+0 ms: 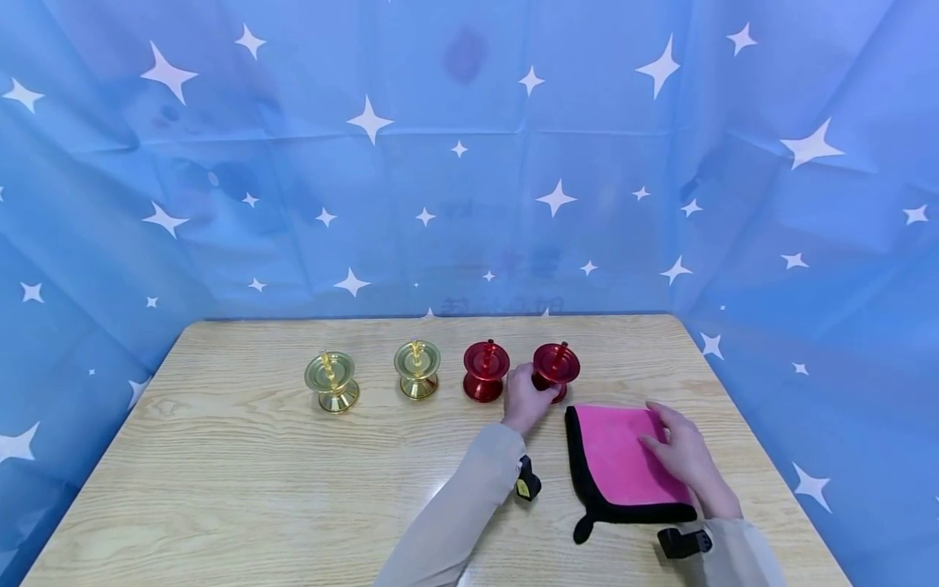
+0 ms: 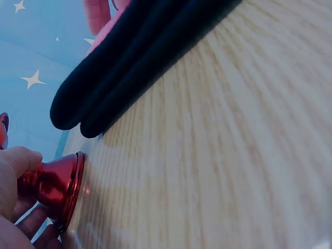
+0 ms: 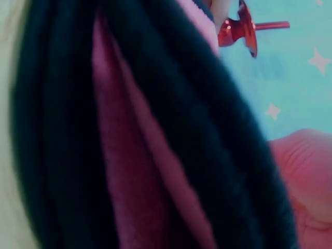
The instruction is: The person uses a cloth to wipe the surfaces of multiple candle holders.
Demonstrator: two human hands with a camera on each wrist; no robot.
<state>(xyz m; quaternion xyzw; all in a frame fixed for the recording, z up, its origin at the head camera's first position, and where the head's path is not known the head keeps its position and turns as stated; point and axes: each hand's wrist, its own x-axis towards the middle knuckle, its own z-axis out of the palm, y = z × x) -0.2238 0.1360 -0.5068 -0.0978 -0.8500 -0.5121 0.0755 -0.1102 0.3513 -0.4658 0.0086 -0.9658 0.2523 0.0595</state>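
The left hand point(image 1: 525, 397) is curling its fingers around the stem of the rightmost red metal candle holder point(image 1: 555, 369), which is standing upright on the light wooden surface point(image 1: 257, 481) just beyond the far edge of the folded pink cloth with black trim point(image 1: 623, 465). The right hand point(image 1: 678, 451) is lying flat on that cloth with fingers relaxed, gripping nothing. A second red metal candle holder point(image 1: 486, 370) is standing just left of the left hand, and two gold metal candle holders point(image 1: 417, 368) point(image 1: 331, 381) are standing farther left in the same row.
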